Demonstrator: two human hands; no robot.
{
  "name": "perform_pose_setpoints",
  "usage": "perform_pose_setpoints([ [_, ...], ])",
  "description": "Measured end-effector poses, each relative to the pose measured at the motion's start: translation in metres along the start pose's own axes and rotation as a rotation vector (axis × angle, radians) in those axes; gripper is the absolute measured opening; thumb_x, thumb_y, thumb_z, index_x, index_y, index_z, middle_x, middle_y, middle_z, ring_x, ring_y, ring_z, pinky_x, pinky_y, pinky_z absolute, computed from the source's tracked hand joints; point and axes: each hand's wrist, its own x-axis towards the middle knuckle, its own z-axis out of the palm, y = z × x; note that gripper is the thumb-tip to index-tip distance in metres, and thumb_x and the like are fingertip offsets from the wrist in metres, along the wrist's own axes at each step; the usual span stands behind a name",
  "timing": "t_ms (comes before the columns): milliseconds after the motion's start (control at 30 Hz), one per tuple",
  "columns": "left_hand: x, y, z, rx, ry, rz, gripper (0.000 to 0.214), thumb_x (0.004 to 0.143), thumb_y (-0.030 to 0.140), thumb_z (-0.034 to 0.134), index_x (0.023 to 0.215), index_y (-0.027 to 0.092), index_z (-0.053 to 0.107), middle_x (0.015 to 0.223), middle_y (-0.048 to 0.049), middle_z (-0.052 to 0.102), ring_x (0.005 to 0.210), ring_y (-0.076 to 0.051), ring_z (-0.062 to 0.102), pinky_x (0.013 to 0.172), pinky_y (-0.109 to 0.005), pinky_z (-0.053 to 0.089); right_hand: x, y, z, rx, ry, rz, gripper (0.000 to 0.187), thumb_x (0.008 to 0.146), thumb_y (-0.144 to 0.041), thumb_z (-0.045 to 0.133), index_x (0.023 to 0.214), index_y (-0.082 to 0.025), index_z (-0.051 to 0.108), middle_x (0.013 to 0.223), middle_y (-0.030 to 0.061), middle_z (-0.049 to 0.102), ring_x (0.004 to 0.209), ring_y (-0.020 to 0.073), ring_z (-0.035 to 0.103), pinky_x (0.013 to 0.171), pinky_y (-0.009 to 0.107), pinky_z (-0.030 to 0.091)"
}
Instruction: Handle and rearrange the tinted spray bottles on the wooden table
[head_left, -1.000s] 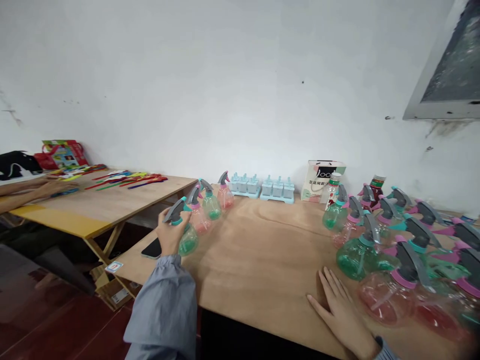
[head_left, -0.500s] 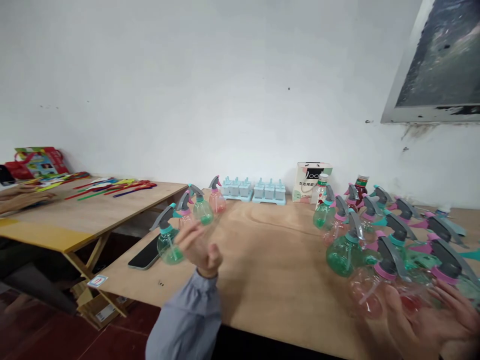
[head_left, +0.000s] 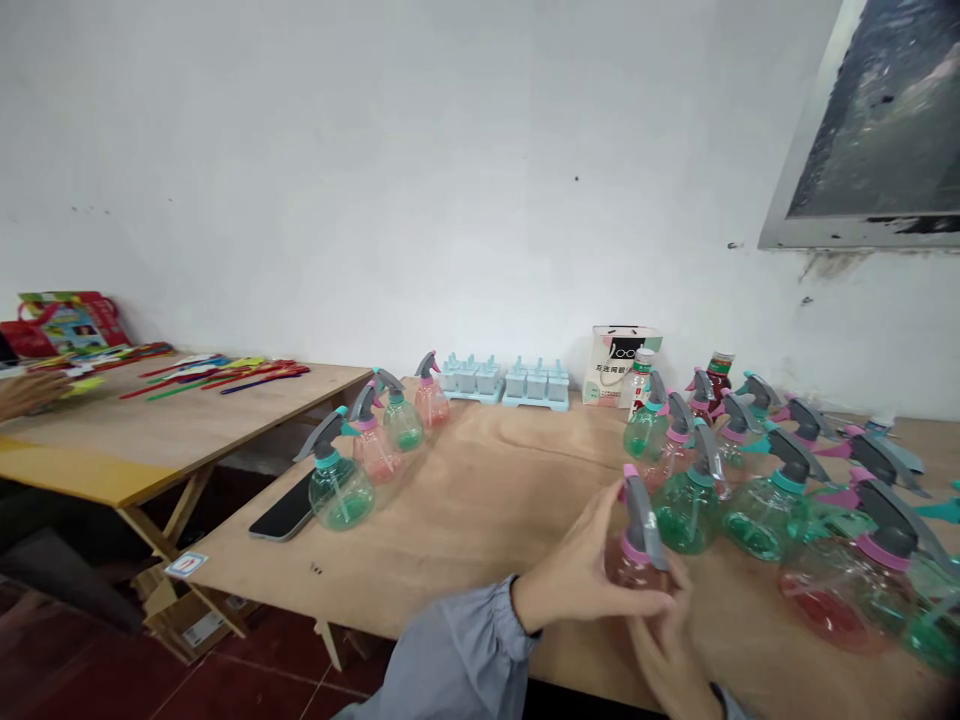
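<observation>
If the wall (head_left: 337,200) is twelve and the middle of the table (head_left: 480,530) the hub, the held sprayer (head_left: 637,545) is at four, pink nozzle, grey trigger. Left hand (head_left: 574,575) clasps its side, thumb across the front; right hand (head_left: 667,645) wraps it lower down. Fingers of both closed round it; whether its base touches wood, cannot tell. Other sprayers (head_left: 765,515) crowd at three, pink or teal collars. At one: bag (head_left: 609,375), glasses drawn on black, Chinese characters beneath, partly behind a white-capped bottle (head_left: 642,375); that label's print too small. At nine: phone (head_left: 283,510), screen dark. At eight: corner sticker (head_left: 186,564), blue border, red mark, unreadable. Below, carton (head_left: 184,620) with white label, illegible.
</observation>
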Motion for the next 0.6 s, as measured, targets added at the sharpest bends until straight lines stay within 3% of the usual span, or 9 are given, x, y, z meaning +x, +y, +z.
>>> perform_pose_setpoints([
  [100,0.009,-0.018,-0.013,-0.035,0.213,-0.056,0.076,0.071,0.035,0.082,0.140,0.023,0.052,0.131,-0.0118,0.060,0.122,-0.032,0.054,0.108,-0.046,0.042,0.012,-0.023,0.015,-0.114,-0.232,-0.124,0.062,0.098,-0.036,0.045,0.153,-0.021,0.021,0.145,0.0184,0.046,0.135,0.0320,0.048,0.105,0.049,0.049],
  [200,0.019,-0.033,-0.043,-0.135,0.324,-0.177,0.045,0.074,0.034,0.078,0.116,0.021,0.068,0.097,-0.0062,0.070,0.096,-0.025,0.064,0.092,-0.040,0.051,0.047,-0.029,0.002,-0.117,-0.319,-0.349,0.049,0.096,-0.029,0.047,0.144,-0.025,0.041,0.138,0.0124,0.056,0.128,0.0266,0.056,0.105,0.043,0.050],
  [233,0.023,-0.036,-0.055,-0.198,0.337,-0.224,0.041,0.073,0.032,0.078,0.111,0.020,0.070,0.091,-0.0053,0.070,0.091,-0.024,0.065,0.089,-0.039,0.052,0.062,-0.025,-0.008,-0.096,-0.235,-0.411,0.043,0.095,-0.026,0.048,0.139,-0.025,0.047,0.132,0.0112,0.060,0.122,0.0255,0.060,0.103,0.043,0.051],
  [300,0.029,-0.036,-0.078,-0.366,0.344,-0.292,0.041,0.071,0.029,0.077,0.110,0.019,0.071,0.094,-0.0063,0.072,0.092,-0.023,0.067,0.088,-0.037,0.054,0.094,-0.009,-0.029,-0.095,0.143,-0.396,0.034,0.093,-0.027,0.050,0.126,-0.023,0.054,0.116,0.0117,0.064,0.112,0.0281,0.064,0.098,0.050,0.052],
  [367,0.034,-0.034,-0.095,-0.547,0.334,-0.303,0.047,0.070,0.025,0.075,0.117,0.020,0.068,0.110,-0.0085,0.073,0.104,-0.024,0.068,0.092,-0.038,0.054,0.122,0.015,-0.048,-0.115,0.622,-0.253,0.033,0.092,-0.035,0.050,0.119,-0.018,0.054,0.110,0.0141,0.061,0.107,0.0315,0.064,0.094,0.055,0.051],
  [400,0.036,-0.033,-0.101,-0.627,0.321,-0.294,0.051,0.070,0.023,0.074,0.121,0.022,0.066,0.119,-0.0088,0.071,0.111,-0.026,0.066,0.095,-0.040,0.053,0.134,0.027,-0.055,-0.121,0.747,-0.180,0.037,0.091,-0.038,0.051,0.121,-0.016,0.052,0.115,0.0174,0.059,0.111,0.0331,0.061,0.094,0.055,0.049],
  [433,0.038,-0.033,-0.105,-0.697,0.316,-0.278,0.054,0.070,0.021,0.072,0.124,0.023,0.063,0.126,-0.0088,0.068,0.117,-0.027,0.064,0.099,-0.043,0.052,0.143,0.040,-0.061,-0.123,0.759,-0.136,0.041,0.090,-0.041,0.053,0.122,-0.015,0.052,0.119,0.0202,0.058,0.113,0.0340,0.060,0.094,0.053,0.049],
  [500,0.040,-0.036,-0.109,-0.811,0.362,-0.234,0.056,0.072,0.019,0.068,0.127,0.023,0.061,0.135,-0.0091,0.064,0.126,-0.028,0.060,0.105,-0.047,0.049,0.153,0.063,-0.065,-0.072,0.635,-0.049,0.044,0.089,-0.045,0.054,0.119,-0.013,0.053,0.119,0.0219,0.058,0.109,0.0322,0.061,0.091,0.048,0.048],
  [600,0.041,-0.047,-0.109,-0.936,0.487,-0.201,0.047,0.073,0.016,0.063,0.120,0.018,0.062,0.136,-0.0115,0.064,0.133,-0.030,0.055,0.111,-0.051,0.044,0.150,0.089,-0.056,0.043,0.451,0.135,0.041,0.092,-0.048,0.048,0.112,-0.013,0.056,0.109,0.0167,0.061,0.097,0.0257,0.062,0.083,0.040,0.049],
])
